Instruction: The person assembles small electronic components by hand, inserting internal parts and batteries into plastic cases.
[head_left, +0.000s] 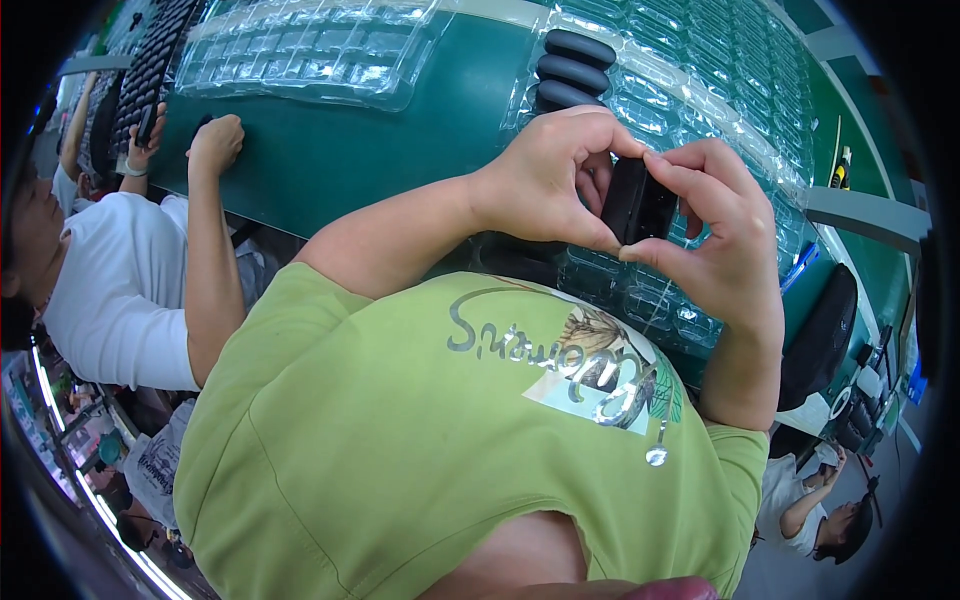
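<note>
Between both hands I hold a small black rectangular piece [626, 200] with a glossy dark face, its long side running away from me. My left hand [545, 178] pinches its left side, thumb at the near end and index finger at the far end. On the other side, my right hand [728, 215] grips it the same way, fingers curled. The piece's exact kind cannot be made out. Clear plastic trays [690, 90] with moulded pockets lie under and beyond my hands. Just past my left hand, several dark rounded pieces [575, 62] sit in a row in a tray.
More clear trays [310, 55] lie at the far left of the green table [370, 135]. A co-worker in white [120, 285] works at my left, a hand [217, 142] on the table. At right are a yellow-and-black tool [842, 168], a grey bar [865, 215] and a black bag-like object [822, 335].
</note>
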